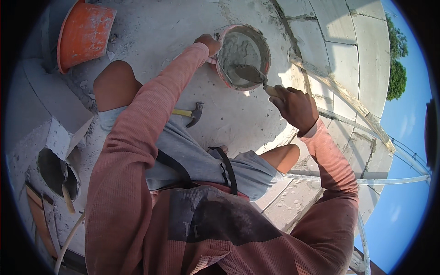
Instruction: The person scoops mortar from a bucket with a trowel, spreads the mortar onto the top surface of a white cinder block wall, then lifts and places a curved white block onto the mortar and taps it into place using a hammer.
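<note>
The right hand is wrapped around the handle of a trowel, whose blade rests tilted in the grey mortar. The trowel looks stiff and fairly light by itself, but a loaded blade should feel front-heavy, so the wooden handle — close to the neck — seems the place to hold it. The mortar looks thick, wet and soft, likely to drag and cling. It lies inside a round bucket, which is probably heavy and best steadied by the rim.

The left hand is curled at the bucket's left edge; whether it grasps the rim or a bail, I cannot tell. The left arm reaches far forward, only slightly bent, while the right elbow juts outward — its forearm angled inward toward the bucket. Nearer the body lies a hammer; an orange tub sits farther left.
</note>
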`<state>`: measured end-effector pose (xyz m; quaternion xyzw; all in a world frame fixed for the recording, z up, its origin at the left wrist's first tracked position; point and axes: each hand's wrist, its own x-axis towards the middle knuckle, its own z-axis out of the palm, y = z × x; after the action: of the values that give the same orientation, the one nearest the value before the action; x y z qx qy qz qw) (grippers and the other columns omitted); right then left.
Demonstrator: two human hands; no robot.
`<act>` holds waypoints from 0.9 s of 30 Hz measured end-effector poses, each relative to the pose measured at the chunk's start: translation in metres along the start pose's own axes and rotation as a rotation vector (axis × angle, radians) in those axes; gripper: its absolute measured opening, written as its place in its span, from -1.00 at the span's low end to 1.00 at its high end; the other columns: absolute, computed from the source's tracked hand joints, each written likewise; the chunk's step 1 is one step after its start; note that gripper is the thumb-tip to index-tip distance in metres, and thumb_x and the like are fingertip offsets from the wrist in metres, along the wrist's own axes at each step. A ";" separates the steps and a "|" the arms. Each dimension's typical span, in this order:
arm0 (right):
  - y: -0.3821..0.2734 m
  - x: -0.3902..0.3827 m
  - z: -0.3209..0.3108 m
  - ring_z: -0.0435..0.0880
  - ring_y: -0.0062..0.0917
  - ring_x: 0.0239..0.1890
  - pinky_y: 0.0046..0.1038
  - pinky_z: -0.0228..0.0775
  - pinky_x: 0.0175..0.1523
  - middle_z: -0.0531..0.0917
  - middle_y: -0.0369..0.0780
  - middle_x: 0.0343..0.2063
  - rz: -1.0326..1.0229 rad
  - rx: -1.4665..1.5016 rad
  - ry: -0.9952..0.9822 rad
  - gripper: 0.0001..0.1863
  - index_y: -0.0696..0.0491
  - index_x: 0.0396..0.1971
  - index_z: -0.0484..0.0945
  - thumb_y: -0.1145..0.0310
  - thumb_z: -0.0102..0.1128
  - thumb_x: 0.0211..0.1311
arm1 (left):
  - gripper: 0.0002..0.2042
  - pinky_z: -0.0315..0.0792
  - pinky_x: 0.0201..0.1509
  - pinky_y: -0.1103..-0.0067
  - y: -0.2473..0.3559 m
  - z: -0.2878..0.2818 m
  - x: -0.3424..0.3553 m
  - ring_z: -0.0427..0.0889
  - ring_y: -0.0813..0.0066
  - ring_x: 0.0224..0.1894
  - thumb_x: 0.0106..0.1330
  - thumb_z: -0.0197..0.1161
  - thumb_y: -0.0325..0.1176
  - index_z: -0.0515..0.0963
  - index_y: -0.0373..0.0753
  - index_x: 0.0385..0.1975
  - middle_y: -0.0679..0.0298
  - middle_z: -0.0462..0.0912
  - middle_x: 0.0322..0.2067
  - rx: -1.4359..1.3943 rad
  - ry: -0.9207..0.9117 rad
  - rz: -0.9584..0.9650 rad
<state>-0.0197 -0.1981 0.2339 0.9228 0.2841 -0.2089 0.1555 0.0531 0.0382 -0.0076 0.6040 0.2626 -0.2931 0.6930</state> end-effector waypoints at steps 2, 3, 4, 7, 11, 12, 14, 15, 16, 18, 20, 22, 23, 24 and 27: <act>0.007 0.023 0.022 0.74 -0.14 -0.35 -0.13 0.59 -0.26 0.71 -0.13 -0.34 0.002 -0.021 -0.018 -0.66 -0.10 -0.05 0.60 0.03 0.17 0.31 | -0.59 0.77 -0.27 0.44 0.004 0.007 -0.003 0.77 0.15 -0.19 0.32 0.20 -0.32 0.49 -0.44 0.10 -0.01 0.66 -0.01 0.030 0.043 0.010; 0.014 0.038 0.033 0.74 -0.14 -0.34 -0.12 0.59 -0.24 0.71 -0.13 -0.31 0.013 -0.084 -0.040 -0.66 -0.11 -0.06 0.62 0.01 0.15 0.31 | -0.60 0.77 -0.27 0.43 0.006 0.013 -0.007 0.77 0.16 -0.19 0.32 0.20 -0.32 0.50 -0.43 0.09 -0.01 0.67 -0.02 0.057 0.080 0.014; 0.018 0.055 0.035 0.75 -0.14 -0.32 -0.13 0.60 -0.23 0.71 -0.14 -0.29 0.001 -0.148 -0.053 -0.66 -0.12 -0.07 0.62 0.02 0.15 0.31 | -0.60 0.77 -0.27 0.43 0.006 0.014 -0.008 0.77 0.16 -0.19 0.32 0.20 -0.32 0.50 -0.43 0.09 -0.01 0.67 -0.02 0.058 0.079 0.016; 0.026 0.085 0.026 0.75 -0.15 -0.26 -0.13 0.60 -0.18 0.71 -0.17 -0.27 -0.019 -0.262 -0.015 -0.69 -0.13 -0.10 0.63 0.02 0.14 0.31 | -0.61 0.76 -0.27 0.44 0.005 0.014 -0.009 0.77 0.16 -0.19 0.34 0.17 -0.32 0.51 -0.43 0.08 -0.01 0.67 -0.01 0.051 0.072 0.019; 0.034 0.080 -0.017 0.75 -0.18 -0.24 -0.14 0.60 -0.16 0.72 -0.18 -0.30 0.031 -0.281 0.045 -0.71 -0.13 -0.14 0.66 0.03 0.16 0.31 | -0.61 0.75 -0.25 0.47 0.001 0.007 -0.002 0.78 0.17 -0.21 0.36 0.15 -0.31 0.50 -0.43 0.09 -0.03 0.66 0.00 0.064 0.075 0.000; 0.036 0.073 -0.031 0.74 -0.18 -0.27 -0.14 0.59 -0.16 0.73 -0.16 -0.34 0.034 -0.267 0.065 -0.71 -0.12 -0.19 0.68 0.01 0.17 0.30 | -0.61 0.75 -0.25 0.49 0.002 0.007 -0.002 0.78 0.17 -0.22 0.37 0.14 -0.31 0.49 -0.43 0.10 -0.03 0.66 0.01 0.051 0.057 -0.004; 0.038 0.056 -0.060 0.74 -0.17 -0.29 -0.14 0.59 -0.17 0.73 -0.15 -0.37 0.046 -0.253 0.054 -0.70 -0.11 -0.22 0.68 0.00 0.19 0.29 | -0.61 0.75 -0.25 0.49 0.004 0.010 -0.003 0.78 0.16 -0.23 0.38 0.13 -0.30 0.49 -0.43 0.10 -0.03 0.65 0.02 0.091 0.068 0.000; 0.037 0.052 -0.071 0.74 -0.16 -0.31 -0.14 0.59 -0.18 0.73 -0.14 -0.39 0.055 -0.233 0.044 -0.70 -0.10 -0.25 0.69 -0.01 0.20 0.28 | -0.61 0.75 -0.25 0.50 0.004 0.010 -0.004 0.78 0.15 -0.24 0.39 0.13 -0.30 0.49 -0.42 0.11 -0.03 0.65 0.03 0.135 0.082 0.000; 0.034 0.051 -0.080 0.74 -0.16 -0.31 -0.14 0.59 -0.18 0.73 -0.14 -0.39 0.052 -0.233 0.043 -0.70 -0.10 -0.25 0.69 -0.01 0.20 0.28 | -0.61 0.75 -0.25 0.50 0.004 0.009 -0.005 0.78 0.15 -0.24 0.39 0.13 -0.30 0.49 -0.42 0.11 -0.03 0.65 0.03 0.133 0.084 -0.002; 0.031 0.050 -0.091 0.75 -0.14 -0.32 -0.14 0.59 -0.18 0.73 -0.11 -0.41 0.094 -0.251 0.070 -0.68 -0.08 -0.27 0.71 -0.01 0.23 0.26 | -0.60 0.76 -0.25 0.48 0.005 0.009 -0.008 0.77 0.15 -0.21 0.39 0.13 -0.31 0.47 -0.41 0.14 -0.03 0.64 0.04 0.081 0.081 -0.011; 0.046 0.064 -0.077 0.75 -0.14 -0.31 -0.15 0.59 -0.16 0.73 -0.11 -0.39 0.096 -0.309 0.064 -0.68 -0.08 -0.25 0.71 -0.01 0.23 0.26 | -0.59 0.76 -0.25 0.47 0.010 0.013 -0.014 0.77 0.14 -0.19 0.38 0.13 -0.31 0.46 -0.41 0.15 -0.03 0.64 0.03 0.069 0.078 -0.008; 0.047 0.087 -0.059 0.75 -0.14 -0.26 -0.14 0.59 -0.12 0.74 -0.10 -0.34 0.119 -0.354 -0.002 -0.69 -0.06 -0.25 0.71 0.03 0.20 0.29 | -0.59 0.77 -0.26 0.45 0.010 0.011 -0.014 0.76 0.13 -0.18 0.38 0.14 -0.32 0.45 -0.41 0.16 -0.03 0.64 0.03 0.055 0.095 -0.013; 0.041 0.103 -0.047 0.75 -0.14 -0.26 -0.14 0.59 -0.12 0.74 -0.10 -0.34 0.105 -0.350 0.001 -0.69 -0.06 -0.25 0.71 0.03 0.20 0.29 | -0.58 0.77 -0.26 0.43 0.007 0.005 -0.011 0.76 0.13 -0.16 0.38 0.15 -0.31 0.45 -0.41 0.17 -0.03 0.64 0.03 0.063 0.093 -0.009; 0.040 0.116 -0.032 0.75 -0.14 -0.23 -0.13 0.58 -0.09 0.74 -0.09 -0.31 0.132 -0.329 -0.066 -0.69 -0.02 -0.25 0.71 0.06 0.17 0.30 | -0.57 0.78 -0.26 0.42 0.006 0.004 -0.012 0.75 0.13 -0.14 0.37 0.16 -0.31 0.44 -0.42 0.17 -0.03 0.65 0.02 0.073 0.082 -0.004; 0.077 0.141 0.034 0.76 -0.19 -0.28 -0.15 0.59 -0.15 0.73 -0.06 -0.32 0.134 -0.271 -0.180 -0.66 0.06 -0.27 0.70 0.10 0.12 0.33 | -0.59 0.78 -0.25 0.42 0.015 0.010 -0.018 0.75 0.10 -0.14 0.37 0.16 -0.32 0.47 -0.42 0.14 -0.05 0.65 0.01 0.071 0.045 -0.003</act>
<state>0.1215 -0.2085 0.1511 0.8877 0.2324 -0.2398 0.3169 0.0514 0.0318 0.0169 0.6343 0.2686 -0.2896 0.6646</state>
